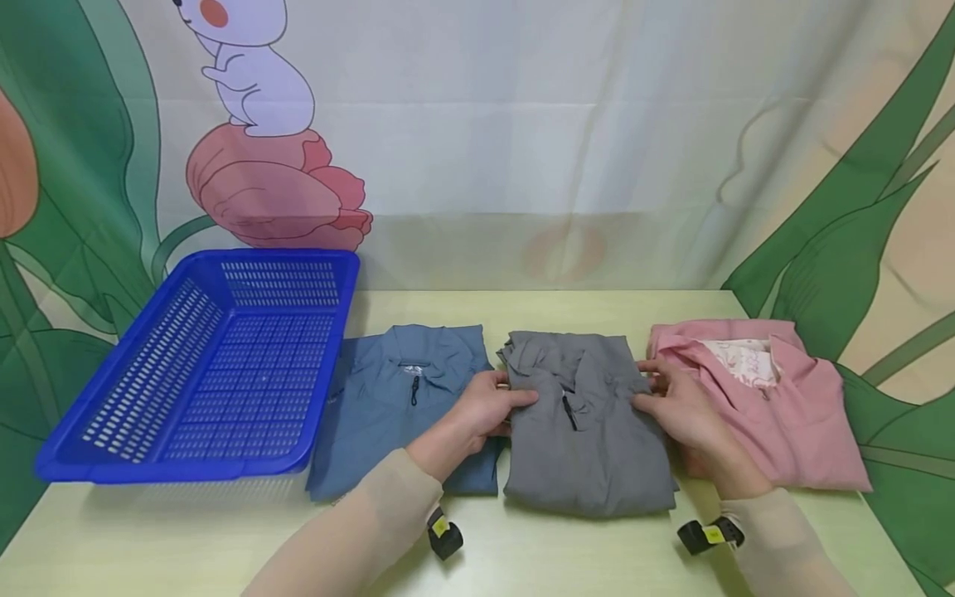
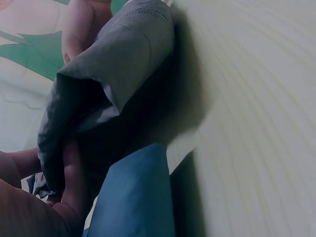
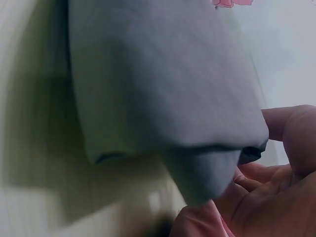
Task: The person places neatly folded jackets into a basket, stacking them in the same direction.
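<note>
Grey folded shirt (image 1: pixel 589 464) pinched at both sides, between a blue folded shirt (image 1: pixel 399 414) and a pink folded garment (image 1: pixel 798 414).
It looks light, soft and limp, not fragile, its thin cloth perhaps a little slippery; the folded side edges, supported from beneath, seem the best hold. The left hand (image 1: pixel 481 412) and right hand (image 1: pixel 686 410) each grip one, thumb above, above the table (image 1: pixel 582 555); a blue basket (image 1: pixel 321 414) stands farther left.
</note>
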A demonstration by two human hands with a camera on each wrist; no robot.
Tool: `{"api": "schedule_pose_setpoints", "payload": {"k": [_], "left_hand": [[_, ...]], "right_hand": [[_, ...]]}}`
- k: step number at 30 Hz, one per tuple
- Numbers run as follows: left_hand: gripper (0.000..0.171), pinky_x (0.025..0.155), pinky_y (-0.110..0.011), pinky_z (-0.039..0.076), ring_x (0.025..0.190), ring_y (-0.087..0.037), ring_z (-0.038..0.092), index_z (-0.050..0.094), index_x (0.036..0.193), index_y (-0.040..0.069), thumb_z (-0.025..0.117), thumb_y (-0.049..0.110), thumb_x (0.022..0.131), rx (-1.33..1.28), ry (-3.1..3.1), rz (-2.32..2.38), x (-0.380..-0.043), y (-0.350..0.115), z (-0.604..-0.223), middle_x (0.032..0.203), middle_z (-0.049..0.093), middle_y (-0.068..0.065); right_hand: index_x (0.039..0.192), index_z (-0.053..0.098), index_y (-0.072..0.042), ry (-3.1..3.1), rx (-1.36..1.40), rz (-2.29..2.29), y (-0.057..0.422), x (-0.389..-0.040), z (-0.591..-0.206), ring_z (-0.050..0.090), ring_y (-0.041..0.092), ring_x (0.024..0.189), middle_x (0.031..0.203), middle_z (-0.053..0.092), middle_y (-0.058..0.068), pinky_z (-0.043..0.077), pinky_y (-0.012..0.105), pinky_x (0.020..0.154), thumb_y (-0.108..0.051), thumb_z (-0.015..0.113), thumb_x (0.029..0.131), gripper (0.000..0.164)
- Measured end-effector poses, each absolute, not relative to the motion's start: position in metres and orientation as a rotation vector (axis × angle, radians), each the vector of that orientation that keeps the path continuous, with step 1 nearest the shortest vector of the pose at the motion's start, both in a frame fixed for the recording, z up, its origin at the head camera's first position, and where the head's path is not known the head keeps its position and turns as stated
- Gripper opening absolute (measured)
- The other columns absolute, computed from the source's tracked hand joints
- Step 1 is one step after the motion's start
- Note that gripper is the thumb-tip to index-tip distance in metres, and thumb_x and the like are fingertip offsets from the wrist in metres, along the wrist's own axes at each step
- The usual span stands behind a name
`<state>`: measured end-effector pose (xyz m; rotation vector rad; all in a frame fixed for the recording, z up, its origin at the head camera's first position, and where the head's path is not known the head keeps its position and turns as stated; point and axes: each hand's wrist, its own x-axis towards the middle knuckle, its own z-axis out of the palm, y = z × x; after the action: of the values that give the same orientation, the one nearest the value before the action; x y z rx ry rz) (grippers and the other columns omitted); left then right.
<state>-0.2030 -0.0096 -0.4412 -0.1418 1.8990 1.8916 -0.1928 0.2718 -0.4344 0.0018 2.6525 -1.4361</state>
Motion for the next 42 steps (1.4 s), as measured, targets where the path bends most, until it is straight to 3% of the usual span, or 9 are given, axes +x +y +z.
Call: {"api": "schedule_pose_setpoints", "payload": {"k": [5, 20, 25, 33, 42], "left_hand": [[0.041, 0.077, -0.039, 0.061, 0.086, -0.022, 0.071, 0.059, 0.133, -0.002, 0.072, 0.011, 0.097, -0.138, 1.912, 1.895, -0.204, -0.011, -0.441, 0.112, 0.067, -0.015], [0.049, 0.081, -0.040, 0.060, 0.096, -0.027, 0.072, 0.054, 0.142, -0.003, 0.071, 0.009, 0.097, -0.100, 1.953, 1.883, -0.208, -0.021, -0.435, 0.115, 0.069, -0.017], [0.049, 0.083, -0.041, 0.060, 0.099, -0.029, 0.071, 0.054, 0.143, -0.003, 0.070, 0.010, 0.098, -0.080, 1.924, 1.897, -0.207, -0.023, -0.428, 0.119, 0.068, -0.017], [0.052, 0.087, -0.043, 0.058, 0.104, -0.030, 0.069, 0.052, 0.145, -0.002, 0.070, 0.009, 0.098, -0.053, 1.887, 1.952, -0.206, -0.030, -0.415, 0.124, 0.066, -0.018], [0.051, 0.087, -0.043, 0.058, 0.102, -0.029, 0.070, 0.052, 0.145, 0.000, 0.070, 0.009, 0.098, -0.075, 1.845, 1.973, -0.202, -0.039, -0.410, 0.125, 0.066, -0.017]], "right_hand": [[0.145, 0.047, 0.005, 2.648, -0.009, -1.471, 0.270, -0.194, -0.438, 0.050, 0.034, 0.111, 0.121, 0.054, 0.023, 0.043, 0.041, 0.089, -0.003, 0.065, 0.092, 0.056], [0.145, 0.048, 0.003, 2.590, 0.026, -1.614, 0.260, -0.193, -0.434, 0.053, 0.024, 0.101, 0.114, 0.058, 0.018, 0.047, 0.026, 0.080, 0.002, 0.064, 0.090, 0.057], [0.147, 0.047, 0.000, 2.516, 0.056, -1.688, 0.259, -0.191, -0.421, 0.055, 0.022, 0.104, 0.121, 0.059, 0.018, 0.048, 0.024, 0.083, 0.000, 0.064, 0.092, 0.058], [0.144, 0.050, 0.005, 2.671, -0.121, -1.582, 0.258, -0.194, -0.404, 0.057, 0.021, 0.104, 0.123, 0.062, 0.023, 0.046, 0.018, 0.083, 0.002, 0.065, 0.092, 0.054], [0.144, 0.049, 0.004, 2.621, -0.188, -1.638, 0.251, -0.194, -0.397, 0.061, 0.015, 0.098, 0.121, 0.064, 0.023, 0.049, 0.020, 0.081, 0.004, 0.065, 0.092, 0.055]]}}
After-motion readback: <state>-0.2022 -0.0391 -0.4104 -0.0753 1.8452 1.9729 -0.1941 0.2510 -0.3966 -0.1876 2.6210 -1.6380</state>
